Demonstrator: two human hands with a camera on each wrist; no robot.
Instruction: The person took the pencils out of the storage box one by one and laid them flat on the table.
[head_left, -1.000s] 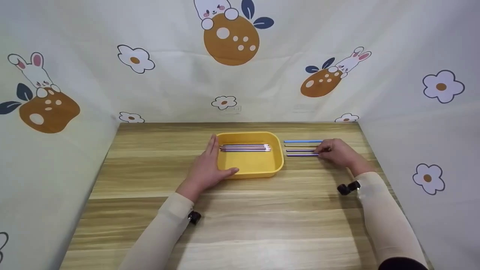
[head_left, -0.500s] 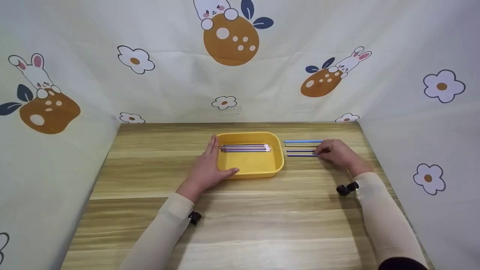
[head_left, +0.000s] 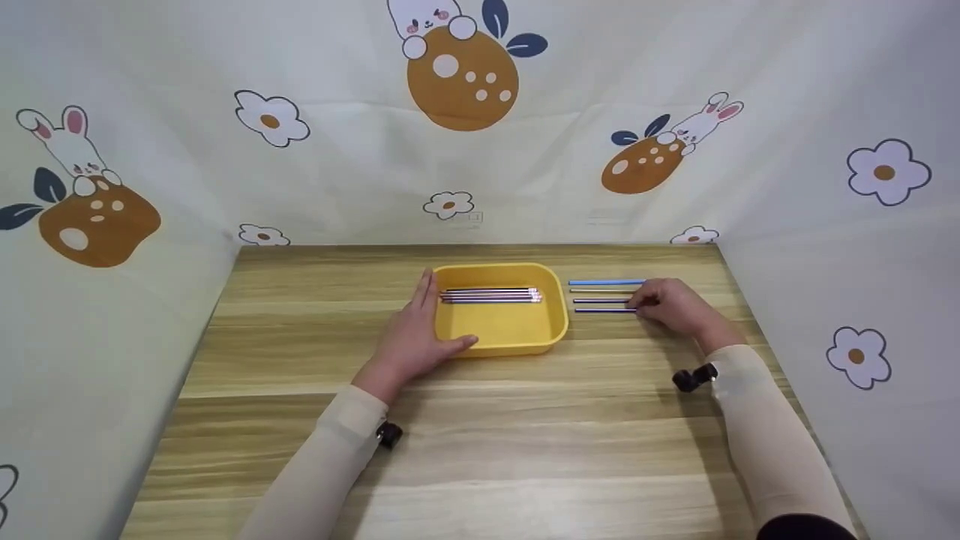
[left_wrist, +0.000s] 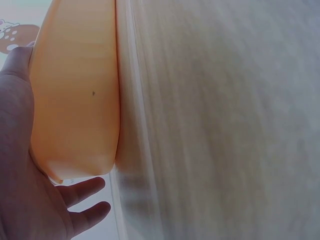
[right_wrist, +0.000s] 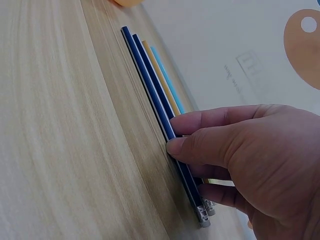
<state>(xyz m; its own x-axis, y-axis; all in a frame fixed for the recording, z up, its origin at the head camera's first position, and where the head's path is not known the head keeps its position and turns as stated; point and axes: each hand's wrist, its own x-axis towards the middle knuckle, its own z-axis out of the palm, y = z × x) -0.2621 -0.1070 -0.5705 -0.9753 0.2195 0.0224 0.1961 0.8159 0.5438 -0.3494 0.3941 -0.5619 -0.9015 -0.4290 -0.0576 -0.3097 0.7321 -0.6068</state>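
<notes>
My left hand [head_left: 409,341] rests against the left end of a yellow plastic tray [head_left: 555,349], its fingers straight along the side and its thumb on the near rim. In the left wrist view the tray's wall [left_wrist: 77,90] rises beside the palm. On the right, my right hand [head_left: 679,304] pinches the nearest dark blue pencil [right_wrist: 150,90] between thumb and forefinger. Beside it lie another dark blue pencil [right_wrist: 142,45], a yellow one [right_wrist: 159,75] and a light blue one [right_wrist: 167,80], partly hidden by the fingers. Grey erasers show at the near ends.
Several pencils [head_left: 491,295] lie side by side inside the tray. Wood-grain tabletop [head_left: 510,435] stretches in front of it. A printed cloth [head_left: 337,180] with rabbits and flowers walls off the back and both sides.
</notes>
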